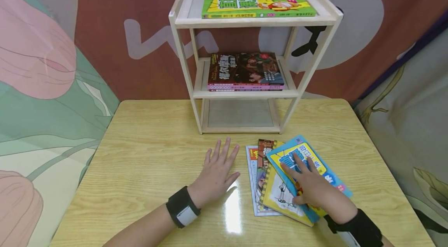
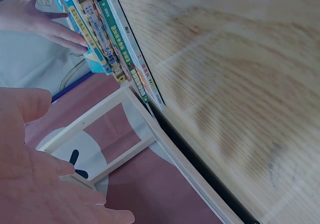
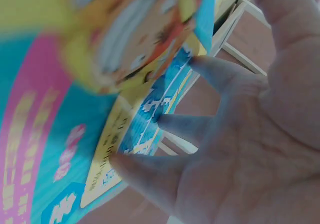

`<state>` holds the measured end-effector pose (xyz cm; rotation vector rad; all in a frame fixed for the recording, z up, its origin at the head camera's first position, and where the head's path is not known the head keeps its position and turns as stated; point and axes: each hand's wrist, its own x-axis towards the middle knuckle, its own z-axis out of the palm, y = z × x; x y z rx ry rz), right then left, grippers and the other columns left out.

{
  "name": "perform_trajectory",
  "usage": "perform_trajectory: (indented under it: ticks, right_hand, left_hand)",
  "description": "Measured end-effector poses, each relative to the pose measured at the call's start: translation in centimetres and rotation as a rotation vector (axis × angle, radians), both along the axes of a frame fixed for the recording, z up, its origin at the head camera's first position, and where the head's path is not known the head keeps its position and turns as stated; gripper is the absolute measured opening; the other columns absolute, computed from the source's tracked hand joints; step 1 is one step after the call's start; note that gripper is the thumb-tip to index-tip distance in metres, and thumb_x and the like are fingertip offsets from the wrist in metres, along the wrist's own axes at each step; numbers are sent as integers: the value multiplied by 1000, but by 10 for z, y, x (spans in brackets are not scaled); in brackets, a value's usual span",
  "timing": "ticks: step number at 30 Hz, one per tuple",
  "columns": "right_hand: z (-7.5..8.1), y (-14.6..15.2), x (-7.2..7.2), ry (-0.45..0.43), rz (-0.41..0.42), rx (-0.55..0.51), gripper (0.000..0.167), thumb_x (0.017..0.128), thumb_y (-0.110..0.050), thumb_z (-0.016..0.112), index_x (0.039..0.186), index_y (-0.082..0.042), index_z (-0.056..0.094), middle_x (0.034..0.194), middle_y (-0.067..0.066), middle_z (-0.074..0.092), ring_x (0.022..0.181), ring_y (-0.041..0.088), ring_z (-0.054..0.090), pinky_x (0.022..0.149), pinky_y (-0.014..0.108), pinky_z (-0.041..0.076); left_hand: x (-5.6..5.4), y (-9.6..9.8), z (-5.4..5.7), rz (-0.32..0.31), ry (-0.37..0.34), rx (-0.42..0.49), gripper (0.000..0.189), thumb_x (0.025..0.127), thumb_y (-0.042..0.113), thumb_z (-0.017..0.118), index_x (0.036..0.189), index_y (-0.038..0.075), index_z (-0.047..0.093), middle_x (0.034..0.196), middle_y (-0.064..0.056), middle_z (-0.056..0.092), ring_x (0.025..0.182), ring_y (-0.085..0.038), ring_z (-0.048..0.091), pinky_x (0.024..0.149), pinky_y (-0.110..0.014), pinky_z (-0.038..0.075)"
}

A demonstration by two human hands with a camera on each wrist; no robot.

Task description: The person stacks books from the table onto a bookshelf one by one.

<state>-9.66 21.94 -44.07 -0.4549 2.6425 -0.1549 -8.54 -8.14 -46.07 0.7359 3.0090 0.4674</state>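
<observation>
My right hand is spread over the blue book, with its fingertips touching the cover in the right wrist view. This book tops a fanned pile, lying askew across a yellow book with a line drawing. Farther left in the pile, a brown picture book and a pale blue-edged book peek out beneath. To the left of the pile, my left hand is held over the tabletop with straight, spread fingers and nothing in it. The left wrist view shows the pile's spines.
A white three-tier shelf stands at the table's back edge. On its top tier lies a green and yellow book; its middle tier holds a short stack of dark-covered books. Printed curtains hang behind.
</observation>
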Motion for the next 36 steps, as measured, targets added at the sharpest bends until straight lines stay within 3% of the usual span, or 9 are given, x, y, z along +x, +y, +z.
perform_trajectory:
  ticks: [4, 9, 12, 17, 23, 28, 32, 36]
  right_hand:
    - [-2, -1, -1, -32, 14, -39, 109, 67, -16, 85, 153, -20, 17, 160, 15, 1, 140, 50, 6, 84, 59, 49]
    - [-9, 1, 2, 76, 104, -29, 95, 75, 3, 74, 151, -5, 17, 159, 14, 7, 142, 43, 14, 87, 46, 52]
    - [-8, 0, 4, 166, 145, 2, 82, 77, 1, 73, 146, 0, 29, 156, 19, 19, 139, 41, 27, 97, 51, 44]
    - [3, -4, 1, 295, 107, 8, 73, 72, 6, 75, 138, -1, 45, 143, 22, 43, 125, 42, 47, 90, 54, 48]
    - [11, 1, -4, 502, 116, -17, 61, 79, 13, 64, 133, -14, 56, 135, 16, 55, 118, 41, 54, 88, 58, 48]
    - [10, 5, -7, 579, 123, -61, 68, 80, 13, 63, 137, -22, 52, 132, 21, 56, 115, 46, 55, 82, 60, 49]
    - [11, 4, -7, 636, 151, -95, 64, 80, 10, 65, 138, -14, 49, 129, 19, 58, 111, 41, 59, 81, 55, 52]
    - [15, -1, -8, 715, 199, -124, 55, 78, 9, 68, 130, -3, 56, 127, 16, 61, 111, 36, 61, 84, 50, 52]
  left_hand:
    - [0, 0, 0, -3, 4, -1, 73, 98, 46, 39, 153, 19, -2, 159, -12, -13, 144, -36, -10, 113, -61, 4]
    - [0, -1, 1, -6, 14, -6, 73, 98, 45, 41, 153, 20, 0, 159, -13, -11, 144, -37, -8, 113, -62, 6]
    - [0, -2, 1, -7, 14, -10, 73, 98, 45, 41, 153, 20, 0, 159, -13, -11, 144, -38, -8, 113, -62, 6]
    - [0, -2, 0, -9, 12, -5, 72, 98, 46, 40, 153, 21, 0, 159, -13, -10, 144, -38, -7, 112, -63, 6]
    - [0, -2, 2, -2, -10, -11, 72, 98, 45, 40, 153, 22, 0, 159, -13, -8, 144, -36, -9, 113, -61, 3]
    - [0, -2, 2, 1, -7, -11, 72, 98, 44, 41, 153, 21, 2, 159, -13, -7, 144, -36, -9, 113, -61, 3]
    - [-2, 0, 4, 4, 2, -14, 77, 96, 49, 43, 153, 16, 2, 159, -11, -8, 145, -34, -7, 114, -60, 4]
    - [-6, 8, 13, -8, 51, -7, 90, 91, 53, 52, 153, 11, 2, 159, -9, -8, 147, -32, -1, 115, -58, 8]
